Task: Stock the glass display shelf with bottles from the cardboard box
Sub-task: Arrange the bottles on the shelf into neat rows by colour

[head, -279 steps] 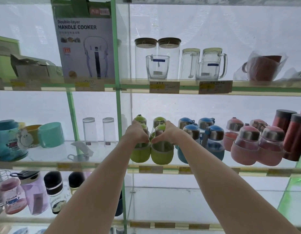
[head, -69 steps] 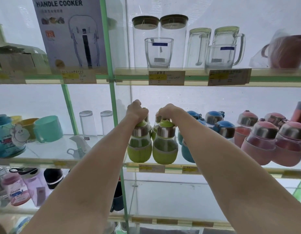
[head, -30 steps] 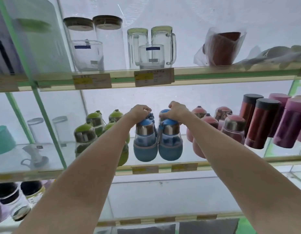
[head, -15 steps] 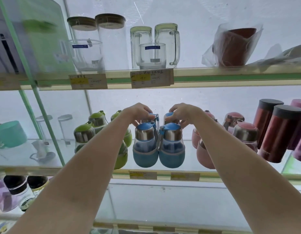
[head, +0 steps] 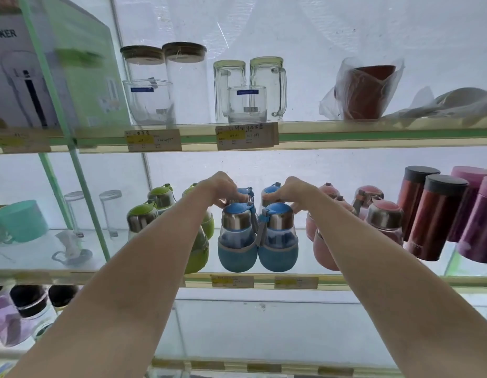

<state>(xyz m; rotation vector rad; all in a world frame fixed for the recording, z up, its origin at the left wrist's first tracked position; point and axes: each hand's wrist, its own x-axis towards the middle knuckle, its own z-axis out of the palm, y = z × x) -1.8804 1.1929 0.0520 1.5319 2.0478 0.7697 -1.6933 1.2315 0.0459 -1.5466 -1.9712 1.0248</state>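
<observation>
Four blue bottles with steel collars stand as a block on the middle glass shelf (head: 373, 281). The front left blue bottle (head: 238, 238) and the front right blue bottle (head: 277, 238) stand free near the shelf's edge. My left hand (head: 223, 188) grips the top of the rear left blue bottle (head: 244, 191). My right hand (head: 294, 192) grips the top of the rear right blue bottle (head: 271, 189). Both rear bottles are mostly hidden behind the front pair. The cardboard box is out of view.
Green bottles (head: 142, 216) stand left of the blue ones, pink bottles (head: 384, 216) right of them, then red tumblers (head: 433, 214) and purple tumblers (head: 479, 219). Glass jars and mugs (head: 266, 88) fill the shelf above. A green upright post (head: 84, 186) stands at the left.
My hands went from the green bottles to the front blue pair, then back to the rear blue pair, where they stay. The view has barely shifted since half a second ago.
</observation>
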